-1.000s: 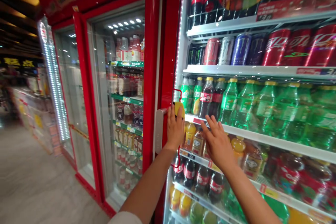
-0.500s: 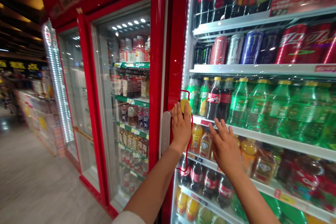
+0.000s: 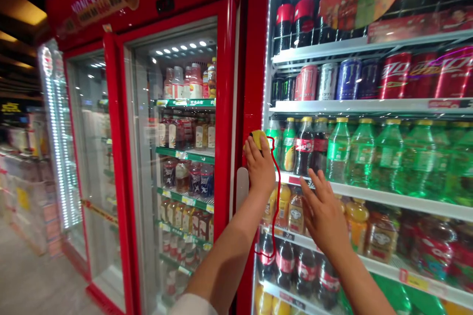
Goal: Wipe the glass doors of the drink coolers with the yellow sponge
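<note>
Under the fingers of my left hand (image 3: pixel 260 165) is a yellow and black object (image 3: pixel 257 138), pressed against the red frame (image 3: pixel 254 74) at the left edge of a lit drinks cooler. A thin red cord (image 3: pixel 278 192) hangs in a loop beside that hand. To its right my right hand (image 3: pixel 323 206) is raised with fingers spread and nothing in it, in front of the cooler's glass door; whether it touches the glass is not clear. Green bottles (image 3: pixel 338 150) and a cola bottle (image 3: pixel 304 142) stand on the shelf behind the glass.
A second red cooler (image 3: pixel 227 108) with glass doors stands on the left, stocked with bottles. A grey handle (image 3: pixel 242 189) sits below my left hand. Cans (image 3: pixel 348 78) line an upper shelf. Stacked goods (image 3: pixel 27 192) and grey floor (image 3: pixel 48 280) lie at the far left.
The view has shifted a little, so the coolers sit differently in the picture. My left hand, with the yellow and black object, is slightly higher against the frame. My right hand stays raised and spread.
</note>
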Demonstrator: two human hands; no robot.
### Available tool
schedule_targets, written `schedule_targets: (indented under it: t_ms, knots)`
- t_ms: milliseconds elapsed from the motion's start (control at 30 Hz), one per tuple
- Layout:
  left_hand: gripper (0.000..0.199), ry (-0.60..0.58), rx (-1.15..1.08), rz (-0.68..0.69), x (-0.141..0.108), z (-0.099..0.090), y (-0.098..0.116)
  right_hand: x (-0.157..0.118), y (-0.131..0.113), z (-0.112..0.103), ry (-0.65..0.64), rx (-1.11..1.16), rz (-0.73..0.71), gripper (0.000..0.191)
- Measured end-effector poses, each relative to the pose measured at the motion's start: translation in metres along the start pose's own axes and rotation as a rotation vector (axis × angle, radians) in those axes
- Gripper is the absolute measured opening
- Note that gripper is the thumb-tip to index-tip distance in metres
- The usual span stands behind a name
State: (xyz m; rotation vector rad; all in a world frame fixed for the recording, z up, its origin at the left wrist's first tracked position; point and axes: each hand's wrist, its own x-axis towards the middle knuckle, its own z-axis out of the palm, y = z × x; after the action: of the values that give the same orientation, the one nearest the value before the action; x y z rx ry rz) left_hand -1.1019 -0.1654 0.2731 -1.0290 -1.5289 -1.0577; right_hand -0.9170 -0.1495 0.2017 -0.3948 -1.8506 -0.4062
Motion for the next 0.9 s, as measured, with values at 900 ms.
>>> schedule_targets:
  t_ms: [900]
  knots:
    - [0.071, 0.035, 0.029, 0.112, 0.040, 0.003, 0.020, 0.002, 0.013, -0.012, 0.092, -0.043, 0.113, 0.082]
